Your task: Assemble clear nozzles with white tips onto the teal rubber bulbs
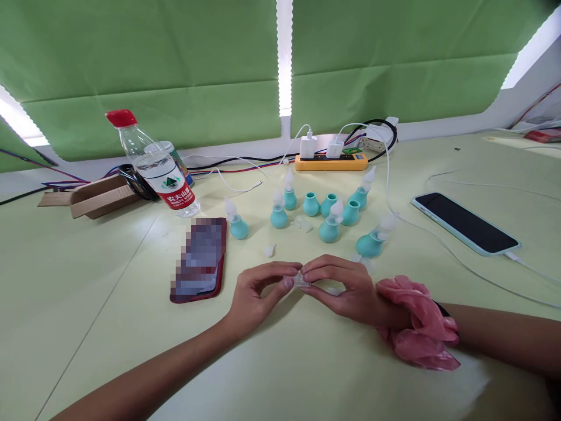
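My left hand (258, 290) and my right hand (339, 285) meet over the table, their fingertips pinching a small clear plastic piece (300, 280) between them. Fingers cover much of it, so its exact kind is hidden. Beyond my hands stand several small teal bulb-shaped bottles; one bottle (239, 227) at the left carries a white flame-shaped tip, and so does a middle bottle (329, 230). A teal bottle (311, 204) farther back is uncapped. A loose white tip (270, 251) lies ahead of my left hand. Loose clear pieces (302, 223) rest among the bottles.
A phone in a red case (222, 257) lies at the left, near a water bottle (164, 175) and a cardboard box (105, 196). An orange power strip (331, 163) with chargers sits at the back. A charging phone (465, 223) and its white cable lie at the right.
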`<state>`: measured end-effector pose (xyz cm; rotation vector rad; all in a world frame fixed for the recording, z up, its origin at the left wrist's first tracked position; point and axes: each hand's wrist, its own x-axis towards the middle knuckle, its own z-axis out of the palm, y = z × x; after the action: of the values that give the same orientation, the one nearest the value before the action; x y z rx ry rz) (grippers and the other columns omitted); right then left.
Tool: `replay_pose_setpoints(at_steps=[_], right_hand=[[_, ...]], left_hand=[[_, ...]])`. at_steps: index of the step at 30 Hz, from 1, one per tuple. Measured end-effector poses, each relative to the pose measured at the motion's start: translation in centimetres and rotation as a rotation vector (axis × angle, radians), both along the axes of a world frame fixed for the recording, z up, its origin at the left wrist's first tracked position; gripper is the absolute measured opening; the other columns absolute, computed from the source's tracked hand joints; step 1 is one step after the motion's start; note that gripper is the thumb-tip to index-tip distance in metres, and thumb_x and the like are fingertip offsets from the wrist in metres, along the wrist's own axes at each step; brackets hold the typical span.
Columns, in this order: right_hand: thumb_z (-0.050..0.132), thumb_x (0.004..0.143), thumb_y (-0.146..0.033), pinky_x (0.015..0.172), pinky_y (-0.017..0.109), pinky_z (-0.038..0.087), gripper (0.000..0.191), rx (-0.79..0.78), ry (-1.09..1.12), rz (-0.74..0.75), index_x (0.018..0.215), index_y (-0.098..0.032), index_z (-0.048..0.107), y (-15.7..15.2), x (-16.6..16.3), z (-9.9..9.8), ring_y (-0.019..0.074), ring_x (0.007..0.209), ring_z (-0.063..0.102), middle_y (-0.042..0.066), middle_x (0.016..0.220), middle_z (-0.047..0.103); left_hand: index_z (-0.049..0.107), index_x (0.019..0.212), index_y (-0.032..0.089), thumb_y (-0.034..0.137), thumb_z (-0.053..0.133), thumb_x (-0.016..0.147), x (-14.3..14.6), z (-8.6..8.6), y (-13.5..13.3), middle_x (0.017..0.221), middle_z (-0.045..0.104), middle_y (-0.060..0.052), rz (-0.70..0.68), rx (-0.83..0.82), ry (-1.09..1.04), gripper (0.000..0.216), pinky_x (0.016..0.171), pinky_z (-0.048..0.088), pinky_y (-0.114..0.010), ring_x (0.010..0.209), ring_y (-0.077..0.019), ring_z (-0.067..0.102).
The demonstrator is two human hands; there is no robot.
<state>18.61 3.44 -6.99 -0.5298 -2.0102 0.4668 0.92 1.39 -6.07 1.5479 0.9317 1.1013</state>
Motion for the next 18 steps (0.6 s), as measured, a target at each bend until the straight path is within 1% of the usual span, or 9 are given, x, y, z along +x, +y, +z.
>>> replay_pose_setpoints(at_steps=[2, 4, 8, 10, 15, 18], right_hand=[[0.056, 0.071, -0.01, 0.063, 0.021, 0.051, 0.017, 0.011, -0.013, 0.003, 0.084, -0.02, 0.057, 0.03, 0.04, -0.12, 0.0104, 0.075, 0.058, 0.003, 0.081, 0.061], [0.056, 0.07, -0.008, 0.064, 0.021, 0.051, 0.018, 0.019, -0.022, -0.005, 0.084, -0.02, 0.057, 0.03, 0.06, -0.24, 0.0104, 0.076, 0.058, 0.003, 0.083, 0.061], [0.056, 0.07, -0.007, 0.065, 0.021, 0.05, 0.017, 0.024, -0.01, -0.053, 0.081, -0.019, 0.057, -0.06, 0.02, -0.26, 0.0108, 0.077, 0.058, 0.004, 0.085, 0.059], [0.056, 0.07, -0.007, 0.064, 0.021, 0.05, 0.016, 0.024, -0.006, -0.063, 0.081, -0.02, 0.058, -0.11, -0.03, -0.18, 0.0106, 0.076, 0.058, 0.004, 0.084, 0.059], [0.057, 0.07, -0.009, 0.064, 0.022, 0.049, 0.017, 0.01, -0.019, -0.064, 0.083, -0.02, 0.058, -0.07, -0.03, -0.08, 0.0105, 0.075, 0.056, 0.004, 0.083, 0.057], [0.057, 0.07, -0.009, 0.064, 0.022, 0.049, 0.017, 0.007, -0.02, -0.057, 0.083, -0.02, 0.058, 0.0, 0.01, -0.17, 0.0103, 0.075, 0.056, 0.004, 0.083, 0.056]], left_hand=[[0.062, 0.087, 0.017, 0.022, 0.057, 0.072, -0.04, -0.01, 0.12, 0.094, 0.063, -0.007, -0.011, -0.094, -0.055, 0.017, 0.077, 0.049, -0.029, 0.089, -0.018, 0.058], [0.06, 0.092, 0.018, 0.021, 0.06, 0.069, -0.07, -0.16, 0.29, 0.094, 0.062, -0.006, -0.019, -0.154, -0.095, 0.023, 0.076, 0.049, -0.027, 0.088, -0.0172, 0.058], [0.057, 0.096, 0.015, 0.021, 0.065, 0.064, 0.0, -0.67, 0.59, 0.095, 0.061, -0.009, -0.089, -0.249, -0.126, 0.034, 0.075, 0.049, -0.031, 0.086, -0.0185, 0.058], [0.058, 0.094, 0.014, 0.021, 0.066, 0.063, 0.1, -0.8, 0.61, 0.091, 0.062, -0.008, -0.106, -0.27, -0.111, 0.033, 0.074, 0.049, -0.031, 0.083, -0.0178, 0.058], [0.061, 0.09, 0.012, 0.023, 0.065, 0.063, 0.21, -0.53, 0.51, 0.081, 0.064, -0.007, -0.07, -0.293, -0.055, 0.029, 0.065, 0.049, -0.026, 0.07, -0.0137, 0.058], [0.061, 0.089, 0.012, 0.023, 0.066, 0.062, 0.15, -0.31, 0.55, 0.081, 0.064, -0.007, -0.078, -0.294, -0.071, 0.029, 0.066, 0.048, -0.025, 0.071, -0.0138, 0.058]])
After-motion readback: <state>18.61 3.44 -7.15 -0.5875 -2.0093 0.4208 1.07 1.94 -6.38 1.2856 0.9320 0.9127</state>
